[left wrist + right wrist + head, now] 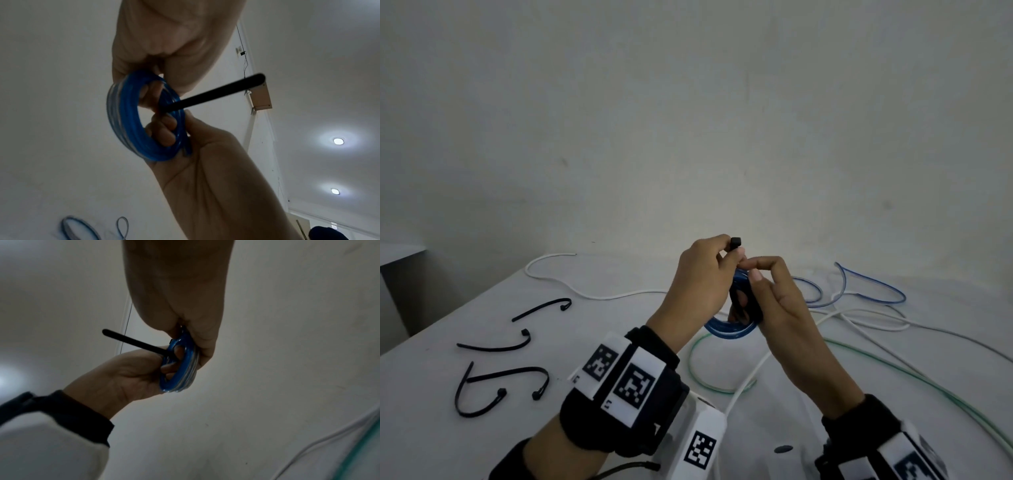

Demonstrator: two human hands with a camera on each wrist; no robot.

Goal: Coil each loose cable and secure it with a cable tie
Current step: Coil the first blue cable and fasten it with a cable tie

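Note:
A blue cable wound into a small coil [729, 330] is held above the white table [619, 329] by both hands. A black cable tie [736, 242] runs through the coil's middle. My left hand [726, 251] pinches the tie's square head above the coil. My right hand [755, 270] grips the coil's upper rim. In the left wrist view the coil [127, 129] has fingers of both hands curled through it, and the tie's tail [216, 94] sticks out free. The right wrist view shows the same coil [185, 369] and tail [131, 340].
Several spare black cable ties [496, 346] lie on the table's left part. Loose white cable [592, 294], blue cable [869, 298] and green cable [893, 366] sprawl behind and to the right of my hands. The table's left edge [448, 318] drops off, and a wall stands behind.

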